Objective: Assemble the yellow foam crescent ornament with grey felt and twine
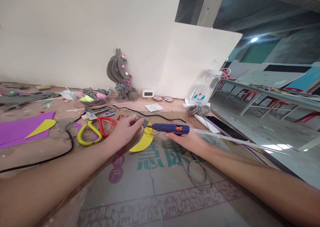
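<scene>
My left hand (130,128) pinches a small grey piece (145,123) at the upper end of a yellow crescent shape (143,142). In my right hand (185,140) is a blue glue gun (171,128), lying on its side, with a long clear glue stick (225,137) coming out of its back. The gun's nozzle points left and meets the grey piece near my left fingertips. Grey cord (197,173) lies in loose loops on the printed cardboard (130,193) below my right hand.
Yellow-handled scissors (86,137) and red-handled ones (107,125) lie left. Purple sheets (15,130) are farther left. At the back stand a metal bowl (95,100), a grey hanging ornament (118,73), a small clock (148,93) and a clear bag (202,88). A phone (226,128) lies right.
</scene>
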A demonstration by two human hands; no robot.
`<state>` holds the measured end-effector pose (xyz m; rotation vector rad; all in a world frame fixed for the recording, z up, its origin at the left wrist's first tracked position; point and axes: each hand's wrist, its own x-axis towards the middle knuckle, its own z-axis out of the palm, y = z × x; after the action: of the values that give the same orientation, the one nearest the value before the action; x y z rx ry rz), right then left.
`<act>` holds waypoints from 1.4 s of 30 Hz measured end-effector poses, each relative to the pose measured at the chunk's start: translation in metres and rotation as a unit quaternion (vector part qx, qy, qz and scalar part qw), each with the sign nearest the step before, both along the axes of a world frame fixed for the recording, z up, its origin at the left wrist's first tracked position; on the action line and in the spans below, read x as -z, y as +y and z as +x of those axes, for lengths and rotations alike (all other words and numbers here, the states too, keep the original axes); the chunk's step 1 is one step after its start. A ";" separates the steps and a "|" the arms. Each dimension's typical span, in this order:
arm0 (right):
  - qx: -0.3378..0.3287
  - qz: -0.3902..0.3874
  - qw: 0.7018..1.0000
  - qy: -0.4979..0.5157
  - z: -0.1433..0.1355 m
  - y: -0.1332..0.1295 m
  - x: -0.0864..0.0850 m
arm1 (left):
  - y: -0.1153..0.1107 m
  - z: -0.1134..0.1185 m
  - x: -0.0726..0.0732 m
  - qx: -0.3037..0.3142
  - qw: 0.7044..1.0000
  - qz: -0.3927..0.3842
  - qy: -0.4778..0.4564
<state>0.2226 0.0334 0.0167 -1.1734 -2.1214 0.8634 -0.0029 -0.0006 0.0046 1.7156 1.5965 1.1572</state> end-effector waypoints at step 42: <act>0.031 0.032 0.999 -0.006 0.000 0.005 0.000 | 0.000 0.001 0.001 0.013 1.000 0.001 -0.007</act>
<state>0.2228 0.0384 0.0171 -1.2079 -2.0953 0.7581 -0.0020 -0.0005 0.0036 1.7205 1.5609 1.1568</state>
